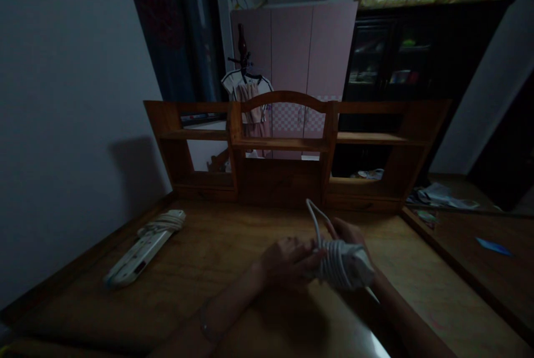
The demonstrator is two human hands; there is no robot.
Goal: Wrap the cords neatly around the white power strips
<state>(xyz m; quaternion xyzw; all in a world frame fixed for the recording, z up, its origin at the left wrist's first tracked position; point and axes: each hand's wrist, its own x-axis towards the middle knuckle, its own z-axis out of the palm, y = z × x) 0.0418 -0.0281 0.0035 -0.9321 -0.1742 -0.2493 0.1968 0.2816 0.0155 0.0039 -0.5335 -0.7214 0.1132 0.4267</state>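
Power strip [142,251] left, cord [336,263] right (shelf [279,145] behind)

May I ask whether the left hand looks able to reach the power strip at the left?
Probably yes: nothing stands between the left hand and the power strip, though that hand touches another cord bundle.

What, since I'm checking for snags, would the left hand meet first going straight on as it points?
Most likely the coiled white cord: the left hand points at it and seems to touch it, though depth is unclear.
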